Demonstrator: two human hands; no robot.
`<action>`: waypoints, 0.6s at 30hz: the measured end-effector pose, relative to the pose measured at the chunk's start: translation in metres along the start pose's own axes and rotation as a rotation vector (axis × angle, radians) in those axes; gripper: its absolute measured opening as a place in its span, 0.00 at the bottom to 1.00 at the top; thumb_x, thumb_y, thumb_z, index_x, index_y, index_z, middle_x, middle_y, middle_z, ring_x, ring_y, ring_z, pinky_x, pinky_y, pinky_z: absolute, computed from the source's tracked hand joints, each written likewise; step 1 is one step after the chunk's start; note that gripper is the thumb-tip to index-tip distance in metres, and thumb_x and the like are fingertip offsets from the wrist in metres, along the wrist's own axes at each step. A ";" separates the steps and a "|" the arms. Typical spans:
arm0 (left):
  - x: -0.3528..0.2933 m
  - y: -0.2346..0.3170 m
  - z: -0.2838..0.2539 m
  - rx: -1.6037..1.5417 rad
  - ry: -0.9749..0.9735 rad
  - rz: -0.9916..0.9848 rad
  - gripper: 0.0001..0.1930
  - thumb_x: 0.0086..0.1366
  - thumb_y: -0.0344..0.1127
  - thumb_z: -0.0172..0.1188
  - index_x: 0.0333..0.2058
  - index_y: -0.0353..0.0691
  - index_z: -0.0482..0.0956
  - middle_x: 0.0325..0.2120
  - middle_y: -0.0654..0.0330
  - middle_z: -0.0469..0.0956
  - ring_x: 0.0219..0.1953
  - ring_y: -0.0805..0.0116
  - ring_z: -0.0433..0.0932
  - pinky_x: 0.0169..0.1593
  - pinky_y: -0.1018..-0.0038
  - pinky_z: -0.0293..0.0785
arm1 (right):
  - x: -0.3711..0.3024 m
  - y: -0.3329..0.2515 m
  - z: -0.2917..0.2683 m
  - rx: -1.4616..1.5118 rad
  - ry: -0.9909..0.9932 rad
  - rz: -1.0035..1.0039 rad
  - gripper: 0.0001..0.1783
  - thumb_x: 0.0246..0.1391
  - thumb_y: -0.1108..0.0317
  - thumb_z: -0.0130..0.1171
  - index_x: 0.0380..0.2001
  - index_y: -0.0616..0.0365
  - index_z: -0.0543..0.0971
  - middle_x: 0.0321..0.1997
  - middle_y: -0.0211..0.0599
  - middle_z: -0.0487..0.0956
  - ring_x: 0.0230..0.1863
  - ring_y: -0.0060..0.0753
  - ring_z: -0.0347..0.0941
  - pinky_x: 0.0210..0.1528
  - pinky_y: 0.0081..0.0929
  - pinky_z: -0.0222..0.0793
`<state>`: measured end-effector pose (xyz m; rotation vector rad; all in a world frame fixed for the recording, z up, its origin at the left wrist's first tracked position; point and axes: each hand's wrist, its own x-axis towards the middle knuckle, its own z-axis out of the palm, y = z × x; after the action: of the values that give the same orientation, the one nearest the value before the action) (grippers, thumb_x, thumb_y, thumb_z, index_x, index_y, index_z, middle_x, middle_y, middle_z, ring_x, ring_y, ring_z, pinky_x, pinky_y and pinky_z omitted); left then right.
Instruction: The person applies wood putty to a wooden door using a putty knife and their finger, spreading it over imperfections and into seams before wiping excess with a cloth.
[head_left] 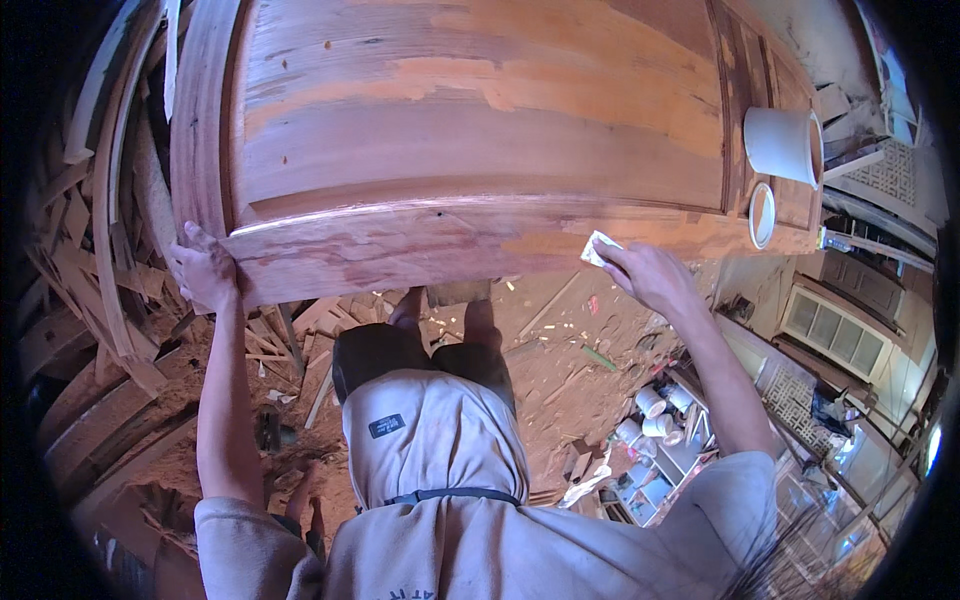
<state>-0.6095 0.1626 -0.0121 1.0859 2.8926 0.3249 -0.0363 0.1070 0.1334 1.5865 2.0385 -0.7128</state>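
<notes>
A large panelled wooden door (pixel 480 150) lies in front of me, its raw surface streaked with orange-brown patches. At its near left corner my left hand (pixel 208 270) grips the edge, fingers bent over the frame. My right hand (pixel 650 275) is closed on a small white folded pad (pixel 600 248), which touches the near rail right of the middle. The pad's exact material cannot be made out, and my fingers partly cover it. On the door's right end stand a white tub (pixel 778 145) and, nearer me, a round white lid (pixel 762 216).
Wooden offcuts and long strips (pixel 110 220) are piled along the left. Sawdust and scraps cover the floor (pixel 560 330) below. Several white containers crowd a box (pixel 650 480) at lower right. A framed window panel (pixel 835 330) leans farther right. Another person's leg (pixel 315 520) shows at lower left.
</notes>
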 end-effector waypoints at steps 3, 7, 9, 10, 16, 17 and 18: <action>-0.001 -0.003 -0.001 -0.007 0.045 0.023 0.39 0.69 0.66 0.33 0.58 0.32 0.65 0.57 0.40 0.68 0.62 0.43 0.64 0.64 0.50 0.54 | -0.004 0.003 -0.012 0.106 -0.051 0.104 0.18 0.61 0.61 0.55 0.54 0.48 0.76 0.42 0.49 0.80 0.38 0.56 0.77 0.42 0.44 0.74; -0.005 0.004 -0.005 0.014 0.039 -0.003 0.40 0.69 0.66 0.33 0.59 0.32 0.64 0.58 0.40 0.67 0.63 0.44 0.62 0.64 0.50 0.53 | -0.005 -0.033 0.036 0.682 0.422 0.213 0.24 0.63 0.63 0.53 0.61 0.50 0.70 0.51 0.50 0.79 0.47 0.54 0.77 0.48 0.43 0.72; -0.006 0.007 -0.006 -0.001 0.011 -0.005 0.40 0.69 0.66 0.33 0.60 0.32 0.63 0.59 0.40 0.66 0.63 0.45 0.62 0.64 0.50 0.53 | 0.006 -0.069 0.057 0.717 0.528 0.333 0.23 0.64 0.63 0.51 0.62 0.50 0.69 0.53 0.51 0.78 0.50 0.53 0.76 0.51 0.42 0.72; -0.004 0.007 -0.006 -0.005 0.013 0.000 0.40 0.69 0.66 0.33 0.60 0.32 0.63 0.59 0.40 0.66 0.63 0.45 0.62 0.64 0.50 0.53 | 0.015 -0.079 0.067 0.720 0.535 0.335 0.23 0.64 0.63 0.51 0.62 0.50 0.69 0.53 0.51 0.78 0.50 0.53 0.76 0.51 0.42 0.72; -0.004 0.004 -0.004 0.016 -0.033 -0.017 0.40 0.69 0.65 0.33 0.60 0.31 0.63 0.59 0.41 0.67 0.63 0.45 0.62 0.65 0.51 0.53 | 0.014 -0.092 0.103 0.604 0.632 0.405 0.23 0.63 0.64 0.52 0.61 0.52 0.71 0.49 0.58 0.77 0.48 0.56 0.76 0.47 0.45 0.72; -0.004 0.004 -0.003 0.020 -0.025 -0.018 0.40 0.69 0.65 0.33 0.60 0.31 0.63 0.59 0.41 0.66 0.63 0.45 0.62 0.65 0.51 0.53 | 0.002 -0.083 0.101 0.604 0.629 0.410 0.23 0.63 0.64 0.52 0.61 0.52 0.71 0.49 0.58 0.77 0.48 0.56 0.76 0.47 0.45 0.72; -0.003 0.000 -0.005 0.026 -0.008 -0.028 0.40 0.69 0.65 0.33 0.60 0.31 0.64 0.59 0.41 0.66 0.63 0.44 0.62 0.65 0.51 0.53 | -0.008 -0.077 0.084 0.623 0.466 0.404 0.21 0.63 0.64 0.53 0.59 0.52 0.73 0.48 0.58 0.78 0.46 0.56 0.77 0.47 0.45 0.72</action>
<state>-0.6080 0.1599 -0.0076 1.0463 2.9101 0.2819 -0.1061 0.0313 0.0831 2.6355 1.7639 -0.9394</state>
